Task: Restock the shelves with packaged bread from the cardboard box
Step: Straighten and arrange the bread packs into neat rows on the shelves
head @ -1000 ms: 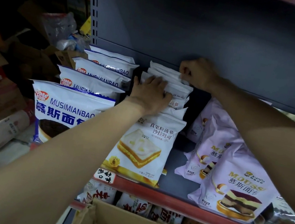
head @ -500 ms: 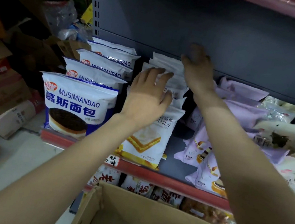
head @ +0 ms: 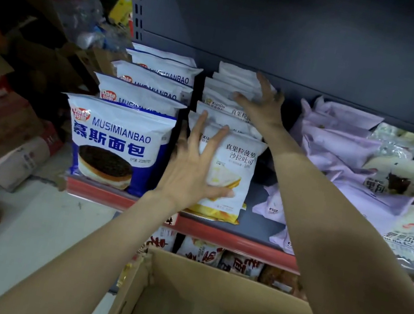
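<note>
Packaged bread is standing in rows on the grey shelf (head: pixel 258 221), and the person is working on the middle row of white pineapple-toast packets (head: pixel 238 162), which is lined up front to back between the blue-and-white mousse-bread row (head: pixel 120 141) and a slumped heap of lilac packets (head: pixel 339 152). The left hand (head: pixel 192 171) is lying flat against the face of the front toast packet, fingers spread wide and straight, thumb low near the packet's lower edge; it is pressing rather than gripping. The right hand (head: pixel 262 103) is reaching further back, fingers splayed across the tops of the rear packets, also holding nothing. The cardboard box (head: pixel 217 294) is sitting open just below the shelf's red front lip (head: pixel 240 243), and what shows of its inside looks bare, though its floor is partly hidden by the arms. The main risk is that the row is only being propped: if the left palm is lifting away unevenly, the front packet is likely tipping forward over the lip and dropping into the box or onto the floor. Pushing too hard at the back is liable to squash the soft bread or buckle the row sideways into the lilac heap, which is already leaning loosely and looks ready to slide into the gap beside it.
</note>
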A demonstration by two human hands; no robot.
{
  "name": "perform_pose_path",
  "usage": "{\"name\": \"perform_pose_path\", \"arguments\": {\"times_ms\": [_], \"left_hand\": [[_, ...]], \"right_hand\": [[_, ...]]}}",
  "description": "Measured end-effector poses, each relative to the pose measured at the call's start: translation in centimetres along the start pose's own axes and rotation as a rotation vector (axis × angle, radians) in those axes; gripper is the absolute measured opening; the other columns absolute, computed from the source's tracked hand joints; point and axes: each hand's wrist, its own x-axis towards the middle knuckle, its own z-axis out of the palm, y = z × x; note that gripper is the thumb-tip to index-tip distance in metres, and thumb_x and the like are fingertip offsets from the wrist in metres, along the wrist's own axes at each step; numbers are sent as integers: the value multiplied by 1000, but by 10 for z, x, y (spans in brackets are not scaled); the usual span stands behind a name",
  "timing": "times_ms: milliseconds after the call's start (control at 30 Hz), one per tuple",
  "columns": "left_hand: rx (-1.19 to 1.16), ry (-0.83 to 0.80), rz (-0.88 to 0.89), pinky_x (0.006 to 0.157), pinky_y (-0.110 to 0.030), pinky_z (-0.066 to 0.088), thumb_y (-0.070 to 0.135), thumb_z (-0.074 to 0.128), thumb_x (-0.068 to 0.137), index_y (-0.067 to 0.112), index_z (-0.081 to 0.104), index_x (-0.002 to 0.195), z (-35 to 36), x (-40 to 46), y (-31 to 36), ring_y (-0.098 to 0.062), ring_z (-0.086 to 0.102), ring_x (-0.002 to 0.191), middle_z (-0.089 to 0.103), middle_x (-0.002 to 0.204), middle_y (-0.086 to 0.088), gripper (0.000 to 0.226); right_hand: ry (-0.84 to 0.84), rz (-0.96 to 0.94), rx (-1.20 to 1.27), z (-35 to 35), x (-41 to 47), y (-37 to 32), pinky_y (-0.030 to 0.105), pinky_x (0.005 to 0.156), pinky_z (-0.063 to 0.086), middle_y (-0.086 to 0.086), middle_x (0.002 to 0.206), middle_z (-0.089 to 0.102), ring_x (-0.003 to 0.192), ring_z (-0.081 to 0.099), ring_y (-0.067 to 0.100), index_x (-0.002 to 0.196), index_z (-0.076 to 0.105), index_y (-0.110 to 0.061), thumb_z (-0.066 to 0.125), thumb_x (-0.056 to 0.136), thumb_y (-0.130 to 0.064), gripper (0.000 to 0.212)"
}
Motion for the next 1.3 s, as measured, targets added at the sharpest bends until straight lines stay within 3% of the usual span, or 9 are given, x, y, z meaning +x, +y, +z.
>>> {"name": "perform_pose_path", "arguments": {"times_ms": [133,367,600,767,867,1000,1100,1167,1300], "left_hand": [[-53,33,36,86,-52,52,56,81,58,38,6,147,3,2,-5,-40,21,137,-20,154,1,117],[-59,66,14,82,-45,53,55,81,59,41,2,147,2,0,-4,-38,23,138,-20,155,1,120],[-425,63,-219,102,-38,38,43,87,56,56,-19,135,-2,-18,5,-30,21,141,-6,155,-12,133],[-619,-31,-253,114,-37,22,8,80,63,42,-19,142,-3,-20,1,-19,11,143,4,155,-8,132],[-622,-27,-238,116,-45,23,5,81,61,35,-16,146,-2,-19,0,-18,10,143,3,156,-6,132],[-552,-29,-203,109,-31,29,12,83,64,41,-15,144,-3,-21,-3,-15,15,142,3,157,-3,131],[-453,-61,-192,95,-26,32,21,82,69,50,-21,138,-8,-25,-4,-21,29,137,0,158,-4,127],[-414,-67,-203,99,-31,35,24,80,73,51,-22,135,-11,-31,0,-27,29,138,-2,158,-8,122],[-285,-54,-246,113,-45,23,21,68,85,41,-19,141,-15,-52,27,-33,6,144,-10,156,-18,106]], "right_hand": [[19,-153,3,1,2,12,9,98,20,8,147,21,137,29,16,144,32,-32,70,80,-41,74],[27,-143,-70,-7,-15,0,19,106,20,11,155,7,142,21,22,146,27,-27,59,87,-46,70],[227,-192,336,9,-132,26,-4,99,11,-4,155,15,141,11,3,147,20,-29,65,84,-39,79],[-13,-208,468,36,-146,47,40,114,31,-5,152,23,140,28,10,148,8,-29,76,73,-22,102],[-56,-247,365,35,-142,48,30,116,26,-7,151,23,139,24,5,150,9,-24,74,72,-10,102],[-96,-265,279,29,-140,55,3,103,19,-17,144,19,132,20,-7,150,6,-26,73,77,-5,102],[-111,-246,233,29,-143,53,6,99,21,-11,149,15,134,20,0,149,-2,-33,72,79,-10,104],[-103,-214,206,28,-149,48,3,95,22,1,155,9,138,18,9,147,-6,-38,70,80,-12,105],[-72,-174,154,17,-179,34,28,108,12,10,158,-6,145,-8,20,146,-3,-41,64,88,-20,91]]}}
